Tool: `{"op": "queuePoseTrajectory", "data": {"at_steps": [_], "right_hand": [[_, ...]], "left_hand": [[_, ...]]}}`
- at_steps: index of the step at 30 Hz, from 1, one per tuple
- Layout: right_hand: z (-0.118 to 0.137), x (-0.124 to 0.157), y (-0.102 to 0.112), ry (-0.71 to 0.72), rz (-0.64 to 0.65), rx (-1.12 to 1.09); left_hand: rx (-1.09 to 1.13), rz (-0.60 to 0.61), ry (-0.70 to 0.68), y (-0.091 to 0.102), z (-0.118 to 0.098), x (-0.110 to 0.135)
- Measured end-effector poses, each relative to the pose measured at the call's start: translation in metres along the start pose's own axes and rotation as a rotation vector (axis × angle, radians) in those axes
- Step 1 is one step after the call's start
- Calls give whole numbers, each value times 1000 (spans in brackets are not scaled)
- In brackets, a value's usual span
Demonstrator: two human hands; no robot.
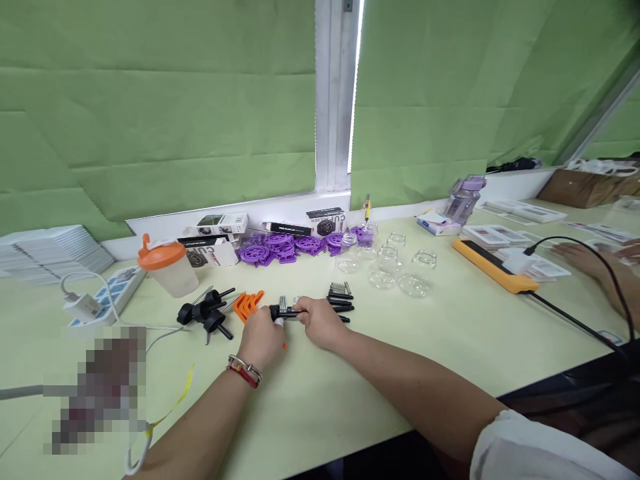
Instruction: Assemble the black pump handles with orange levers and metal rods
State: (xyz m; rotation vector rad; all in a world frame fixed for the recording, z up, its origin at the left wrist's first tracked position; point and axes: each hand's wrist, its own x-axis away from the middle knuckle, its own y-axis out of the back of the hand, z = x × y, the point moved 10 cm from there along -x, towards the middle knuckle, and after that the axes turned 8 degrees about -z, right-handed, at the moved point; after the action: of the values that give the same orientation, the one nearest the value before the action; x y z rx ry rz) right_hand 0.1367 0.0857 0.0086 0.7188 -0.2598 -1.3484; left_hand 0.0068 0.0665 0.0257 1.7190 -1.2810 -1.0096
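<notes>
My left hand (262,337), with bracelets at the wrist, is closed on one end of a black rod-like part (289,312). Closed on the part's other end is my right hand (320,323); my fingers hide much of it. Thin metal pins (283,302) show just behind it. Orange bent plastic pieces (249,305) lie beside my left hand, and further left are black plastic parts with metal rods (205,311). To the right of my right hand, several black rods (341,305) lie in a row, with small metal springs (341,288) behind them.
Purple wheel-shaped pieces (280,248) and printed boxes (213,252) line the back. Clear plastic pieces (415,285) stand right of centre. An orange-lidded cup (170,270) and white power strip (107,297) are left, an orange power strip (493,265) right. Another person's hand (580,257) is far right.
</notes>
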Motion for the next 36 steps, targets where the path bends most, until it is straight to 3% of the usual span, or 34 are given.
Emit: {"op": "queuePoseTrajectory", "data": {"at_steps": [21,29,36], "right_hand": [[-3,0,-2,-35,22,-5],[14,2,17,-22,-1,-176],[11,4,6,-145,66,-478]], "left_hand": [[24,-9,13,2,5,-2],[38,-86,-24,22,-1,0],[85,-252,-184,37,-20,8]]}}
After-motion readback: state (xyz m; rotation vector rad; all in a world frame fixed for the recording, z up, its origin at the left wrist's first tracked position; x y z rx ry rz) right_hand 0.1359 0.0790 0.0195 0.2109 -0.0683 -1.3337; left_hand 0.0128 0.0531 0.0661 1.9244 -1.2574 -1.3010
